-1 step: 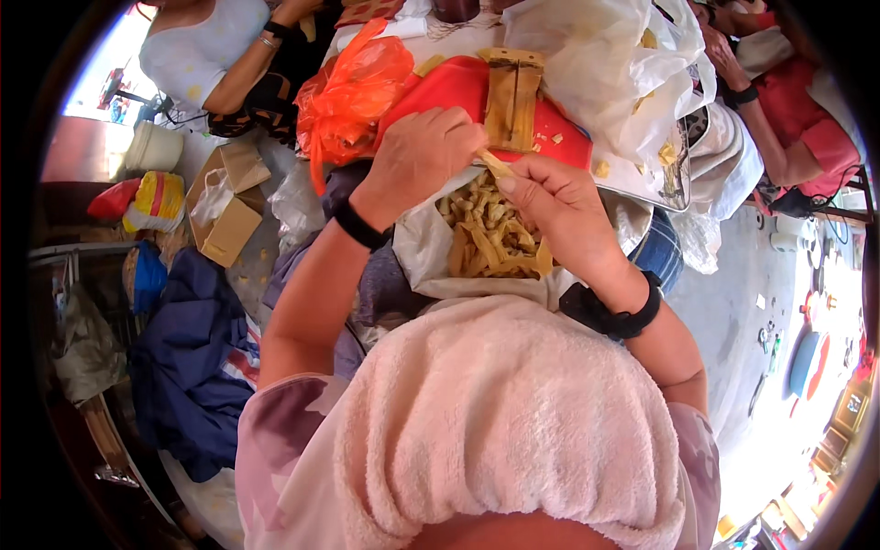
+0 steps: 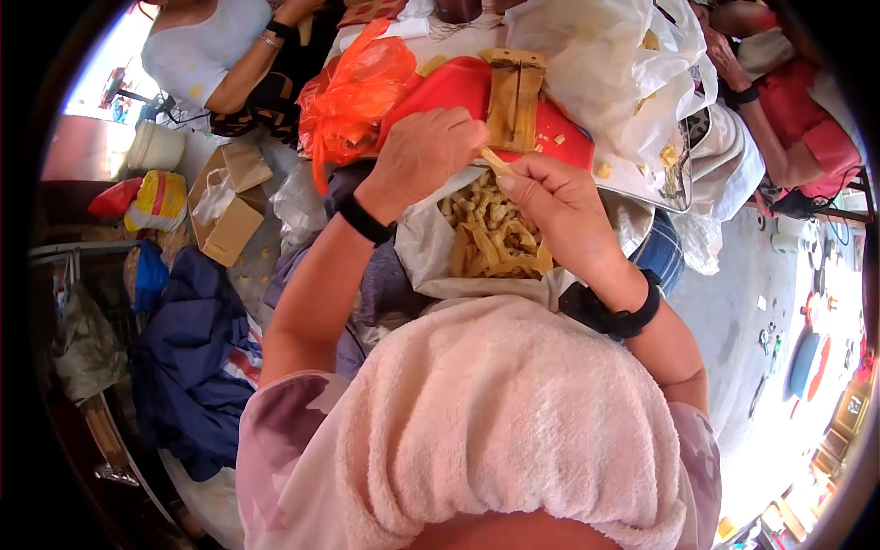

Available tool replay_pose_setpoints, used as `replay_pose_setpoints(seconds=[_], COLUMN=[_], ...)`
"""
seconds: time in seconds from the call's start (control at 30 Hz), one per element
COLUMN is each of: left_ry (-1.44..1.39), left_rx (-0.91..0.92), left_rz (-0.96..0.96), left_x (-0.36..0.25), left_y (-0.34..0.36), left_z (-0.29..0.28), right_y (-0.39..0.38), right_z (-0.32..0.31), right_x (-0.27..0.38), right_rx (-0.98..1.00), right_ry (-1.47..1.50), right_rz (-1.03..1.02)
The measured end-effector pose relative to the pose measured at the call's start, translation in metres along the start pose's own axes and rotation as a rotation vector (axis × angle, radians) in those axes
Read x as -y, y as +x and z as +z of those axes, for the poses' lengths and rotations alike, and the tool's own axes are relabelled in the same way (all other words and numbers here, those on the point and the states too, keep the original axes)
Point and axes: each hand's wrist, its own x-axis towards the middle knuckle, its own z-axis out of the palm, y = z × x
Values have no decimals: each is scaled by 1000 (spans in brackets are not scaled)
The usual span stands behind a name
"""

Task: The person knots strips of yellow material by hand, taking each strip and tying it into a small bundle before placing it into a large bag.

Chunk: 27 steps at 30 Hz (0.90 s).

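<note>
My left hand [image 2: 431, 151] and my right hand [image 2: 550, 206] both pinch a pale yellow dried strip [image 2: 495, 161], one at each end. Beneath it an open white sack [image 2: 420, 252] holds several yellowish-brown dried pieces [image 2: 495, 252]. Just beyond my hands a brown wooden block [image 2: 513, 96] with a lengthwise slot lies on a red board [image 2: 566, 137]. A crumpled orange plastic bag [image 2: 353, 87] is at the board's left. A pink towel [image 2: 504, 394] covers my front below the sack.
A translucent bag [image 2: 596, 50] sits at the table's right. Co-workers' arms show at upper left [image 2: 229, 82] and upper right [image 2: 770, 137]. A cardboard box [image 2: 229, 229], a navy cloth [image 2: 188, 357] and white buckets [image 2: 156, 147] stand or lie to my left.
</note>
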Motion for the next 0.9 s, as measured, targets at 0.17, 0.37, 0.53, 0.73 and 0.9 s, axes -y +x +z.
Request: replay_pose_setpoints(seconds=[0.17,0.37,0.53,0.73,0.9], left_ry=[-430,-1331,-876,-632,-282], left_rx=[38,74,19,9,114], left_rz=[-284,-642,-625,-603,-692], left_x=[-2,-1,6,15,-1], left_y=[6,16,23,32,23], left_z=[13,15,23,34,29], right_y=[20,47,58,79,68], right_z=[-19,-43,-47,-53,-53], right_x=[-6,-25,-29,-42,-54], right_rx=[-113,-281,-308,-338,-491], right_ry=[-144,-274,-289,-366,-862], right_rz=[-48,-119,-125,-139,-211])
